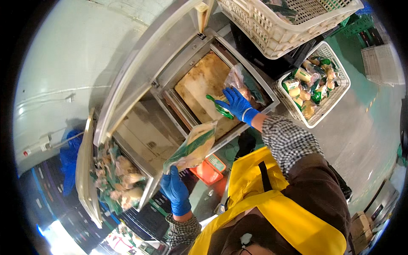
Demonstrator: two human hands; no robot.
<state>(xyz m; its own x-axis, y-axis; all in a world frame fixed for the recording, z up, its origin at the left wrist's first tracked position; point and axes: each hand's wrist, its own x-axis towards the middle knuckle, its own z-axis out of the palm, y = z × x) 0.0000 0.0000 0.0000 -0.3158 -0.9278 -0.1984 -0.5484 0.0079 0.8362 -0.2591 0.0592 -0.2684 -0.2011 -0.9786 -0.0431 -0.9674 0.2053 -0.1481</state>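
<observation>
My left hand [175, 193], in a blue glove, grips the near end of a clear and green plastic bag [193, 146] with something pale inside. The bag slants up over the front edge of a metal chamber machine, which looks like a vacuum sealer [168, 121]. Gloved in blue as well, my right hand [236, 104] reaches over the stained chamber plate [199, 80] with its fingers stretched out. It touches or hovers just over another filled clear bag [238, 78] near the chamber's right side. Green printed plastic [221, 109] shows beneath that hand; whether it belongs to the same bag I cannot tell.
The machine's raised lid [127, 78] slants across the left. Several bagged pieces [125, 180] lie at the lower left. At right stands a white crate [312, 123] of packed bags, below a larger cream crate [272, 38]. An orange-red container [206, 172] sits below the machine's front edge.
</observation>
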